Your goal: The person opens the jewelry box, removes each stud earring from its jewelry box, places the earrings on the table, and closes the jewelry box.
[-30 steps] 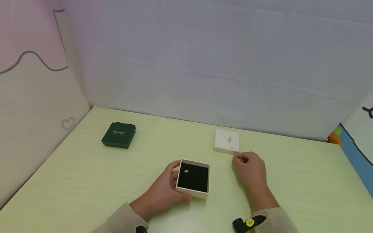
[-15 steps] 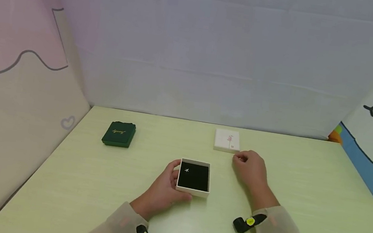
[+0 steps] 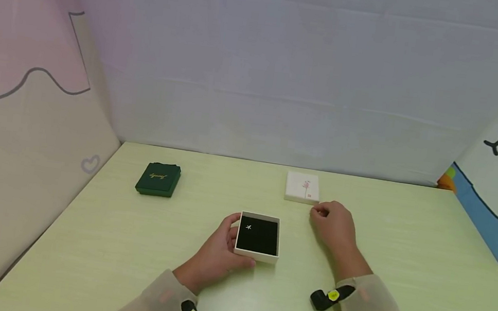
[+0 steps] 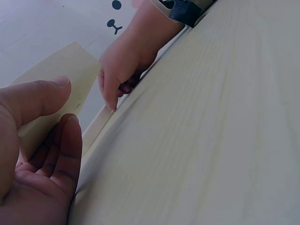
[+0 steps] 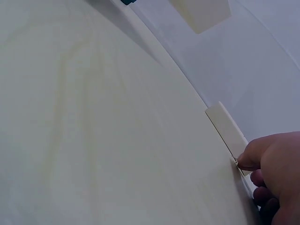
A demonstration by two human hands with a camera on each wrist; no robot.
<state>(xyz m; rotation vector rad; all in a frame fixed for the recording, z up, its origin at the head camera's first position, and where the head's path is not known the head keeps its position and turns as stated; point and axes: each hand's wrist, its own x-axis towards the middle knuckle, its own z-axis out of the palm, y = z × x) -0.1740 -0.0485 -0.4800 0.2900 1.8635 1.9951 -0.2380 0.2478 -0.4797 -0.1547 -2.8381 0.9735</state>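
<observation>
Held by my left hand is an open white box with a black insert; a small silvery star-shaped piece sits at the insert's upper left. The left wrist view shows the thumb and fingers gripping the box above the table. My right hand is at the front right corner of a flat white piece with a pink flower print. In the right wrist view its fingertips pinch a tiny shiny thing beside that piece's edge.
A dark green box with gold lettering lies at the back left of the pale table. Pale cloth stands behind the table, and printed panels flank it on both sides. Each wrist wears a black strap.
</observation>
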